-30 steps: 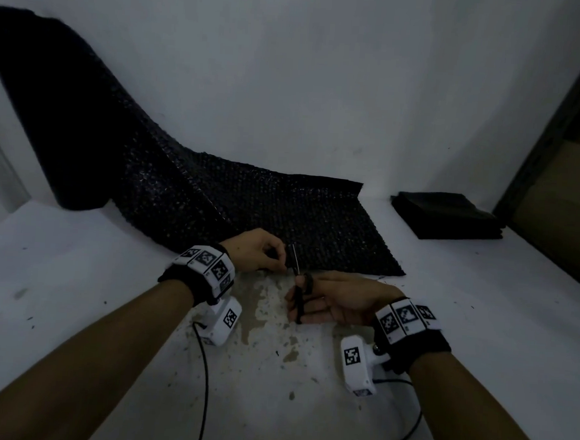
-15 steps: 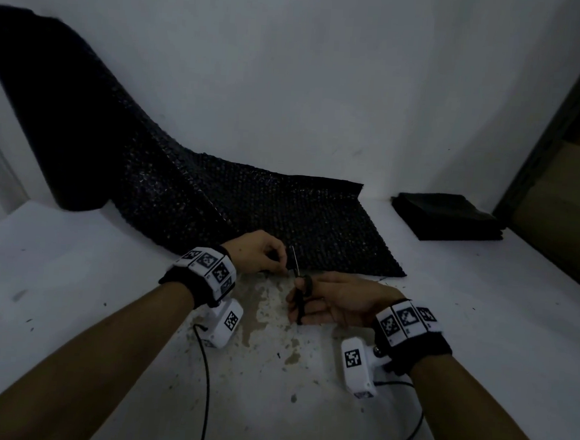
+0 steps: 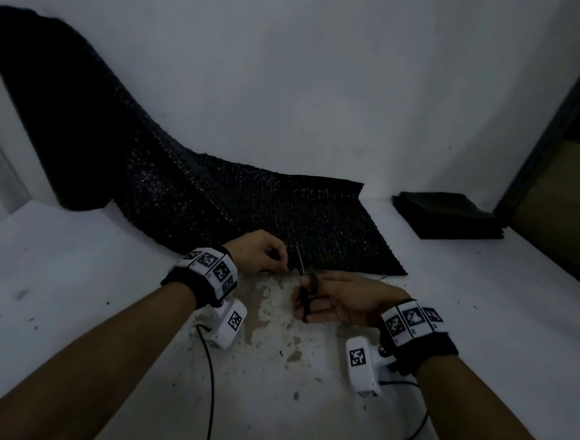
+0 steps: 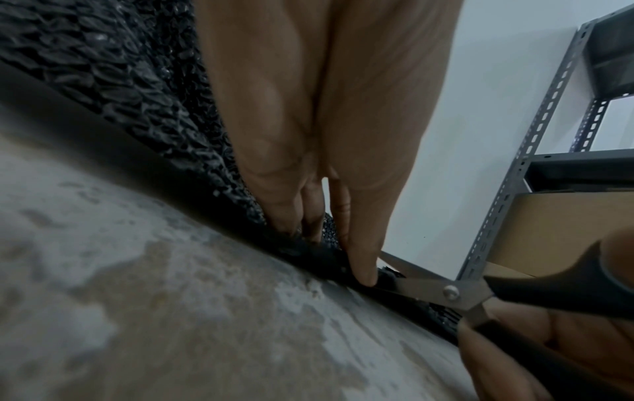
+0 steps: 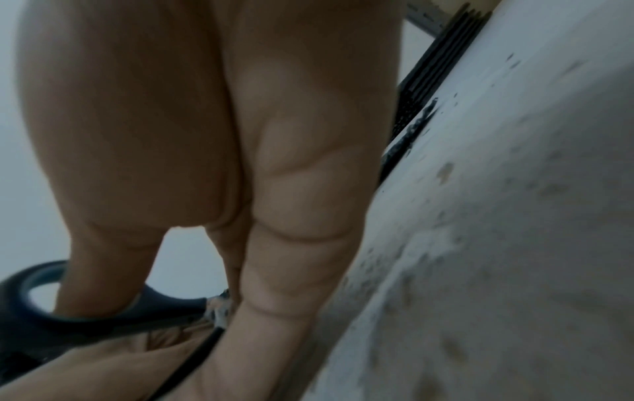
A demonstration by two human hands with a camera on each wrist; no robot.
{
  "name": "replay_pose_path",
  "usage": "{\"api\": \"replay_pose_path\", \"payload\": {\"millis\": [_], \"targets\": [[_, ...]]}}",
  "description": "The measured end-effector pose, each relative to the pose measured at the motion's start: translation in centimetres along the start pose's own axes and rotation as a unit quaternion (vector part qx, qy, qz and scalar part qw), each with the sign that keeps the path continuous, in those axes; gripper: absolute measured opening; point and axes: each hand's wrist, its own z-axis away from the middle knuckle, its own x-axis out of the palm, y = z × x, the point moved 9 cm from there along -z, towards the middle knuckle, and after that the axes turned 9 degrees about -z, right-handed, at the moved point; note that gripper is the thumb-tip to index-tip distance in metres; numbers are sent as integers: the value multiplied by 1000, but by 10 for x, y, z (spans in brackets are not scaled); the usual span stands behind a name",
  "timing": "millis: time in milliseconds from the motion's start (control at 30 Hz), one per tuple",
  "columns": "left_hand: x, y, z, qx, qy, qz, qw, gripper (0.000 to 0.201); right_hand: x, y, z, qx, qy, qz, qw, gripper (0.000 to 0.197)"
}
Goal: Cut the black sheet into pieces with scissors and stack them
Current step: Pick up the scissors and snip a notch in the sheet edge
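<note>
The sheet [image 3: 254,217] lies on the surface [image 3: 72,273], its left end rising against the far wall [image 3: 325,85]. The stack [image 3: 448,215] sits far right of it. Both hands [image 3: 259,252] [image 3: 345,297] and the scissors [image 3: 306,284] meet at its near edge.

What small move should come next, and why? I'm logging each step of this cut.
Probably close the scissors and push forward: the right hand holds them with blades open at the near edge of the black sheet, and the left hand pinches that edge beside them.
</note>
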Motion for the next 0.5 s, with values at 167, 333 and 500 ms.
{"api": "replay_pose_path", "payload": {"millis": [167, 333, 500], "targets": [[0, 1, 2, 4, -3, 15, 1000, 12, 2, -1, 2, -1, -1, -6, 1000, 39], [0, 1, 3, -4, 0, 20, 1000, 10, 2, 2, -2, -1, 7, -19, 1000, 36], [2, 2, 3, -10, -6, 15, 1000, 8, -4, 2, -1, -8, 25, -35, 999, 21]]}}
